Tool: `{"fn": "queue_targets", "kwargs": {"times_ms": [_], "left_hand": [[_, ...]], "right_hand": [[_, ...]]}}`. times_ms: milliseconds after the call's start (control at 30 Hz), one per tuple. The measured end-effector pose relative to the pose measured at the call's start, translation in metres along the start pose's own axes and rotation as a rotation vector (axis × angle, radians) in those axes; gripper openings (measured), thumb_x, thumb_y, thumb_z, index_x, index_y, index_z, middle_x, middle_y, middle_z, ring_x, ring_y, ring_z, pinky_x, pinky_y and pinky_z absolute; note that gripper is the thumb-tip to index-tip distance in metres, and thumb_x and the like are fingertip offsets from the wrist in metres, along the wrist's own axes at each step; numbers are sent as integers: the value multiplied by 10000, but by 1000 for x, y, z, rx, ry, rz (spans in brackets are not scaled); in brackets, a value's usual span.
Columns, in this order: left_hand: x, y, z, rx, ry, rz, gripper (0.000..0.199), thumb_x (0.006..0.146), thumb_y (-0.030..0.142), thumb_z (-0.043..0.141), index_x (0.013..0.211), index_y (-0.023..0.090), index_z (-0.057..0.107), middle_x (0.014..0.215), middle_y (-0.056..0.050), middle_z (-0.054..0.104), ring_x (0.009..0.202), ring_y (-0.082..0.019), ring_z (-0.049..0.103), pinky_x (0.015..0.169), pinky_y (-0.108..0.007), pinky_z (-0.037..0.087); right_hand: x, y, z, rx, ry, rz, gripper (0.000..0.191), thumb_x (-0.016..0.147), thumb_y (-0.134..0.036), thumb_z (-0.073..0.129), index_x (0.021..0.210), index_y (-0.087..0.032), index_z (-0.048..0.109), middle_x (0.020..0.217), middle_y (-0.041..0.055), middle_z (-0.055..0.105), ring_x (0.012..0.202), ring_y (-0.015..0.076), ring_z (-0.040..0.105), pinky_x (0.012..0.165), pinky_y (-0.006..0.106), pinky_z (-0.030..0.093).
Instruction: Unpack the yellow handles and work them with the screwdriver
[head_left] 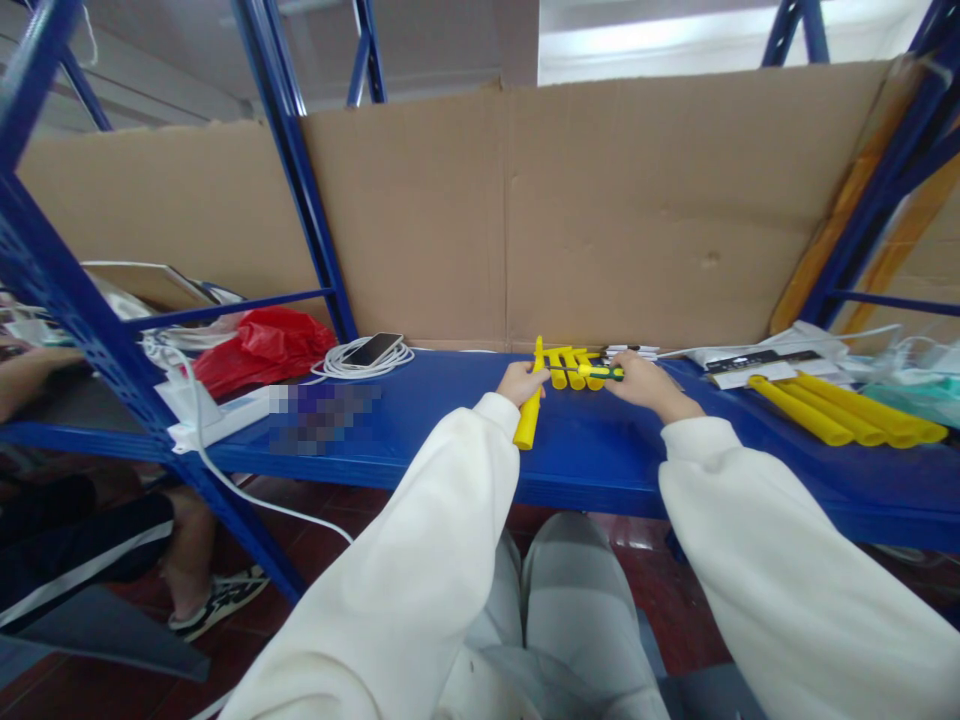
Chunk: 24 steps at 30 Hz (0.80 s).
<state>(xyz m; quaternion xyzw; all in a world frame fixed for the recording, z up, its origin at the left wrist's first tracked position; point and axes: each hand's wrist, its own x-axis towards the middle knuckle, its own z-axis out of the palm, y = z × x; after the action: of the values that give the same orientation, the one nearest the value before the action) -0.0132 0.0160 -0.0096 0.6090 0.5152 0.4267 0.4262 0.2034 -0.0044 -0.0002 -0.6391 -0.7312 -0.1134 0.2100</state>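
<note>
My left hand [523, 384] is closed around a yellow tube [528, 424], which stands slanted above the blue tabletop with its thin end up. In my right hand [637, 384] is a screwdriver [600, 372] with a yellow and dark green handle. Its shaft points left and reaches the tube beside my left fingers. Whether the tip touches a screw is too small to make out. Just behind the screwdriver lie several more yellow pieces [576, 358] with narrow upper ends, partly hidden by it.
Several yellow tubes [847, 410] lie at the right beside white packaging [772, 355]. On the left are a coiled white cable [337, 362], a phone [376, 348], a red plastic bag [262, 345] and a power strip [232, 415]. Blue shelf posts [296, 170] flank a cardboard wall [600, 210]. Another person sits at far left.
</note>
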Motion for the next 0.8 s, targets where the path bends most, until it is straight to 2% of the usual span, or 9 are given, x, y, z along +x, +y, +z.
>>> {"fn": "queue_targets", "kwargs": {"times_ms": [200, 400, 567, 700, 800], "left_hand": [[2, -1, -1, -18, -13, 15, 88, 806, 57, 609, 847, 113, 663, 437, 66, 509, 377, -90, 459, 487, -215, 433], [-1, 4, 0, -48, -40, -24, 153, 809, 2, 559, 866, 133, 613, 443, 80, 482, 381, -96, 460, 494, -218, 422], [-7, 9, -2, -91, -101, -61, 199, 852, -10, 524, 777, 173, 504, 471, 84, 459, 369, -83, 438, 455, -207, 365], [-12, 11, -6, -64, -122, -78, 224, 885, 19, 521, 751, 189, 462, 516, 76, 473, 365, -77, 429, 450, -211, 351], [-13, 10, -6, -30, -125, -61, 246, 893, 21, 506, 727, 194, 449, 527, 75, 467, 362, -70, 420, 441, -209, 333]], "right_hand": [[0, 1, 5, -31, -42, 32, 329, 790, -239, 638, 1115, -189, 621, 958, 127, 750, 859, 277, 704, 692, 299, 476], [-1, -1, 4, -13, -64, 17, 325, 829, -281, 602, 1135, -185, 654, 1001, 128, 764, 894, 274, 716, 724, 299, 497], [1, -5, 1, 11, -94, 12, 271, 845, -216, 569, 1082, -174, 694, 1098, 136, 756, 972, 267, 714, 805, 302, 509], [1, -5, 2, 29, -119, -33, 215, 852, -189, 559, 1015, -165, 697, 1039, 139, 762, 919, 258, 718, 783, 298, 509], [1, -3, 4, 4, -101, -34, 251, 831, -184, 601, 1069, -156, 676, 1026, 146, 759, 906, 262, 716, 765, 293, 503]]}}
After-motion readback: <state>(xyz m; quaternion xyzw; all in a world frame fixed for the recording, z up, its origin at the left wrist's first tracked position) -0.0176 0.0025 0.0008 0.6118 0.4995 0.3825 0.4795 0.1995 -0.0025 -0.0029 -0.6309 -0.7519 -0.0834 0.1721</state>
